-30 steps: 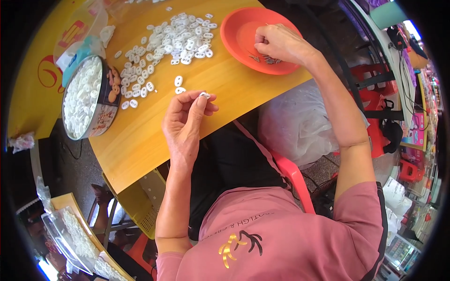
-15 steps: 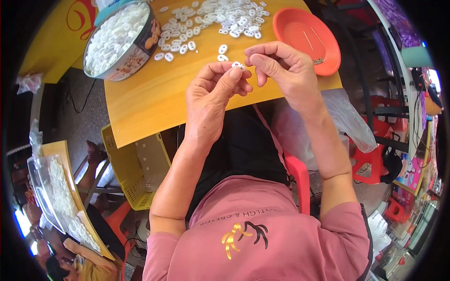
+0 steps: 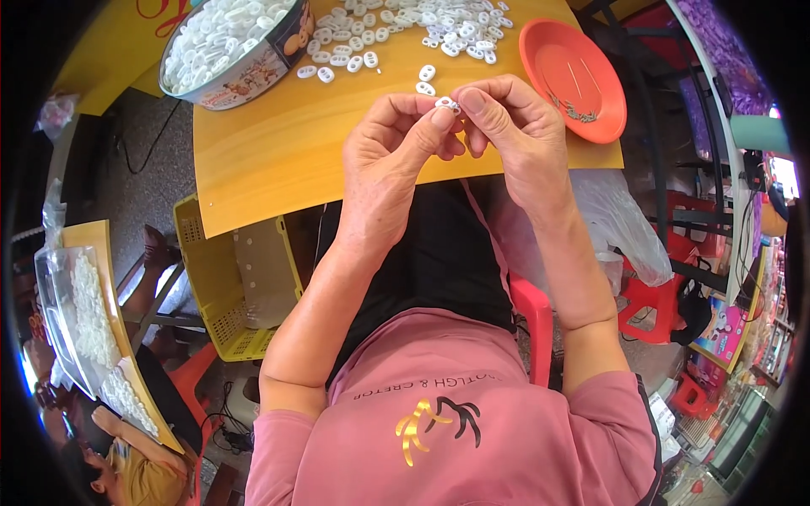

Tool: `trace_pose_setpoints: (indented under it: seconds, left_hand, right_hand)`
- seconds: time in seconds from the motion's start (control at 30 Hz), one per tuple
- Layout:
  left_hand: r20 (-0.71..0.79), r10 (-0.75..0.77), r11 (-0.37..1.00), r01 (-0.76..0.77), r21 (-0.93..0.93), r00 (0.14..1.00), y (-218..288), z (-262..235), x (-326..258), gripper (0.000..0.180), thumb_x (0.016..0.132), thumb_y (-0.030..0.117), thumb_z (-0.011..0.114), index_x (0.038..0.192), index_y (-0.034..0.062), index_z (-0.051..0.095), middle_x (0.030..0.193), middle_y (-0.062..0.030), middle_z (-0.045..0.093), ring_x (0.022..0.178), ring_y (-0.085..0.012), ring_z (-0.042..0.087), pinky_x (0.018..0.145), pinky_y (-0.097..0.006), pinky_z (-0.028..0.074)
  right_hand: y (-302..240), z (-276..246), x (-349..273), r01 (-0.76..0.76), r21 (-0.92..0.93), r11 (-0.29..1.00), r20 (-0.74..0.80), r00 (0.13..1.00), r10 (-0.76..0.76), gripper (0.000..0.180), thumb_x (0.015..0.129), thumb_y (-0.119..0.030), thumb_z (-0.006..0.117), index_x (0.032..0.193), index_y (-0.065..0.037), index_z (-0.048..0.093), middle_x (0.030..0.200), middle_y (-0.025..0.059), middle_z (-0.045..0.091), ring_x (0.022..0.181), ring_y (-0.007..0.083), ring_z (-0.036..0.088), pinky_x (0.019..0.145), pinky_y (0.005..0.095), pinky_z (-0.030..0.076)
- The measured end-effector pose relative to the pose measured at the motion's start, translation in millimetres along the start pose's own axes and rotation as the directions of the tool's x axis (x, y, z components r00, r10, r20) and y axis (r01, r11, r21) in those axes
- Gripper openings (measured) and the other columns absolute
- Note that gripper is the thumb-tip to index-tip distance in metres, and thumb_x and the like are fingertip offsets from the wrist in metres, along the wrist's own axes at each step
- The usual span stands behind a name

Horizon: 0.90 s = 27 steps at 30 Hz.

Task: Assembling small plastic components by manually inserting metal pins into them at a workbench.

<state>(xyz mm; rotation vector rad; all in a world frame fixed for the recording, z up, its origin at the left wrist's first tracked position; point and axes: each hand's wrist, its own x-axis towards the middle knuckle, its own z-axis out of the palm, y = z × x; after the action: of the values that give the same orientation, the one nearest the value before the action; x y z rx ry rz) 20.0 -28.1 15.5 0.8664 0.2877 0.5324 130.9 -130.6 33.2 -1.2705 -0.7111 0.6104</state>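
I see a small white piece (image 3: 445, 104) pinched between both hands just above the near edge of the worktop (image 3: 278, 143). My left hand (image 3: 390, 156) has its grip pressed together on the piece, thumb tip against forefinger, and my right hand (image 3: 515, 131) meets it from the other side, its grip also closed on the same piece with the fingers curled over. Two loose white pieces (image 3: 426, 80) lie on the wood just beyond the hands, and farther back a spread heap of them (image 3: 405, 29) covers the far part of the worktop. A round tin (image 3: 232, 46) full of white pieces stands at the far left, touching the heap's edge. An orange plate (image 3: 574, 80) sits at the right, near the corner, with a few thin things on it that I cannot make out. The worktop is bare yellow-orange wood, smooth and bright. Below it on the left is a yellow crate (image 3: 215, 295) on a grey floor; a clear bag (image 3: 624, 228) hangs by my right forearm, and red stools (image 3: 654, 299) stand beyond it.
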Motion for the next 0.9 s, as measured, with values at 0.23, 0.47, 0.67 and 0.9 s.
trace_pose_setpoints:
  seconds: [0.23, 0.47, 0.67, 0.9]
  left_hand:
    - [0.005, 0.001, 1.000, -0.001, 0.019, 1.000, 1.0, 2.0, -0.2, 0.018, 0.092, 0.013, 0.067, 0.100, -0.0012, 0.060, 0.089, -0.0085, 0.067, 0.077, -0.0128, 0.061, 0.072, -0.025, 0.049]
    - [0.004, 0.021, 0.999, -0.021, 0.042, 1.000, -0.1, 2.8, 0.6, 0.017, 0.092, 0.012, 0.067, 0.100, -0.0011, 0.060, 0.089, -0.0085, 0.067, 0.077, -0.0125, 0.061, 0.072, -0.025, 0.049]
    - [0.010, 0.028, 0.998, -0.029, 0.049, 1.000, -1.7, 2.2, 1.5, 0.017, 0.092, 0.012, 0.067, 0.100, -0.0013, 0.060, 0.089, -0.0078, 0.066, 0.077, -0.0123, 0.061, 0.071, -0.025, 0.049]
    - [0.004, 0.030, 0.988, -0.031, 0.152, 1.000, 0.2, 1.5, -3.1, 0.016, 0.092, 0.011, 0.067, 0.098, -0.0020, 0.060, 0.087, -0.0073, 0.066, 0.076, -0.0123, 0.062, 0.071, -0.024, 0.050]
  right_hand:
    - [-2.4, 0.5, 0.1, -0.004, 0.014, 1.000, -0.031, 1.000, 0.005, 0.018, 0.093, -0.017, 0.067, 0.096, 0.001, 0.066, 0.078, 0.0018, 0.065, 0.061, 0.0045, 0.053, 0.055, 0.0179, 0.043]
    - [-2.3, 0.6, -0.2, 0.023, -0.060, 0.998, -0.037, 0.999, -0.025, 0.018, 0.093, -0.017, 0.067, 0.094, 0.000, 0.066, 0.076, 0.0013, 0.064, 0.060, 0.0041, 0.053, 0.054, 0.0178, 0.043]
    - [-1.2, 1.5, -0.1, 0.048, -0.104, 0.993, -0.039, 0.998, -0.052, 0.018, 0.093, -0.017, 0.067, 0.094, 0.001, 0.065, 0.075, 0.0007, 0.063, 0.061, 0.0041, 0.053, 0.054, 0.0179, 0.043]
    - [2.6, -1.9, 1.9, 0.276, -0.442, 0.854, 0.039, 0.957, -0.289, 0.012, 0.092, -0.012, 0.066, 0.087, -0.001, 0.063, 0.070, 0.0009, 0.062, 0.059, 0.0058, 0.055, 0.052, 0.0211, 0.044]
